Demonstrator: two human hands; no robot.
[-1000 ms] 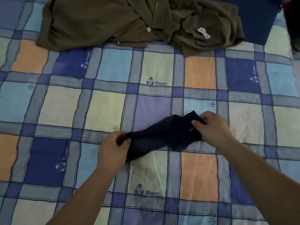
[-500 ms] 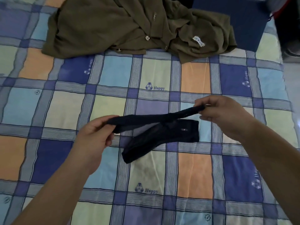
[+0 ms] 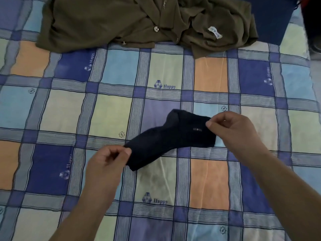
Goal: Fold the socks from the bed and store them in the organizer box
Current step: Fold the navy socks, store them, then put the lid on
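Across the checked bed, plenty of flat sheet kept free as a folding place. Further back, crumpled olive shirt with buttons and a white label, well apart from the work and seemingly no part of it. Beyond that, at the far right corner, something dark blue; possibly the organizer box, but cannot tell.

Near the middle, dark socks lying slantwise on the sheet, toe end toward the near left, cuff end toward the right; seemingly one laid over the other, probably to line the pair up before any fold. Not yet folded, not yet stored.

Left hand at the toe end, right hand at the cuff end, one at each end so as to keep the cloth stretched and flat. Left fingers closed together in a pinch on the toe edge; right fingers likewise pinched on the cuff's top corner, remaining ones loosely curled.
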